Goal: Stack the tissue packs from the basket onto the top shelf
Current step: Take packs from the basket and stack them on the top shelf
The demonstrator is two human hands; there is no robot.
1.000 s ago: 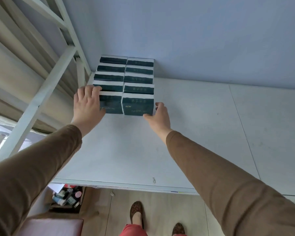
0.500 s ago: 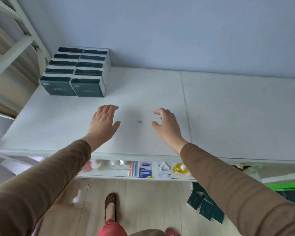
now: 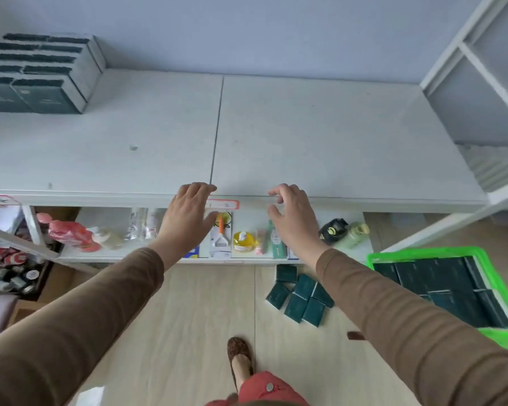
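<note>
A stack of dark green tissue packs (image 3: 38, 73) stands at the far left back corner of the white top shelf (image 3: 305, 136), against the wall. More of the same packs fill a bright green basket (image 3: 493, 259) on the floor at the right. Several loose packs (image 3: 301, 297) lie on the floor beside it. My left hand (image 3: 188, 218) and my right hand (image 3: 294, 221) hover at the shelf's front edge, fingers relaxed, holding nothing.
A lower shelf (image 3: 79, 252) under the top one carries bottles, tubes and small packaged goods. A box of small jars (image 3: 9, 273) sits low at the left. A white shelf frame (image 3: 478, 74) rises at the right. My foot (image 3: 241, 358) stands on the wooden floor.
Both hands let go of the stack and drew back from the far left corner to the shelf's front edge. The view turned right and down, bringing the basket and floor packs into sight.
</note>
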